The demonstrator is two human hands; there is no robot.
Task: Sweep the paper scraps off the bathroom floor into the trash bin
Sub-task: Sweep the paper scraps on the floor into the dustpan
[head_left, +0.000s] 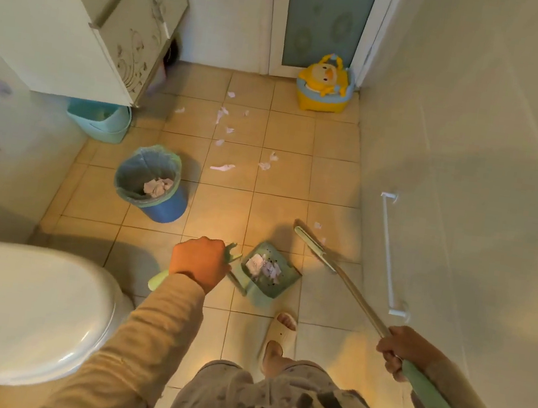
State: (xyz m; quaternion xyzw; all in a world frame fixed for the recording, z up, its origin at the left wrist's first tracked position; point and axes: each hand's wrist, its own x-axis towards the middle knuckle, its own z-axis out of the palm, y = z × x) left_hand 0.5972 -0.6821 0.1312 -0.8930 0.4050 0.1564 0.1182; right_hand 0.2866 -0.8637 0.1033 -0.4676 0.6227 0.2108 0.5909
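Roughly halfway. Your left hand (199,259) is clamped on the dustpan (268,274) handle, loaded; right hand (401,350) grips the broom (313,244). Bin (151,180) at 10 o'clock holds some; paper scraps (222,167) remain at 12.

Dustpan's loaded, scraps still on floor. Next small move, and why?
Probably carry the dustpan in the left hand over to the trash bin and tip it: paper already lies piled in the pan, and the bin stands open nearby. Remaining scraps lie farther off; the right hand holds the broom.
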